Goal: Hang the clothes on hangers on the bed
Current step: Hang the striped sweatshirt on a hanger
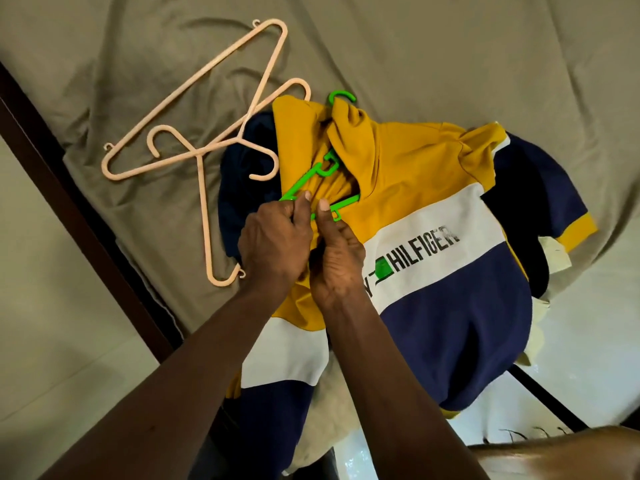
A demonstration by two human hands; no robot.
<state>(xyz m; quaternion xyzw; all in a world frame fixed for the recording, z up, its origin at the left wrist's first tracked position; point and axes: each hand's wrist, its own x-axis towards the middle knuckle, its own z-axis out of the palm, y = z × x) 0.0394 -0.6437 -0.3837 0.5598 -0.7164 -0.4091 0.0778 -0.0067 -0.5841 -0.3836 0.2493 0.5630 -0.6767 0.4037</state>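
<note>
Yellow-white-navy banded shirt (433, 216), green hanger (304, 181), peach hangers (194, 109), olive sheet (450, 46).

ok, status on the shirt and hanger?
Left hand and right hand both pinch green hanger. Hanger partly inside shirt, hook poking out past the yellow fabric, one arm exposed. Two pink hangers lie at left, clear of the hands.

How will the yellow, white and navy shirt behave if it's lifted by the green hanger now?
Probably floppy: the shirt lies bunched and creased around the green hanger, so it should sag and drape. It may slide off-centre, since part of the hanger shows outside the fabric where the left hand and right hand grip it. Likely light.
</note>
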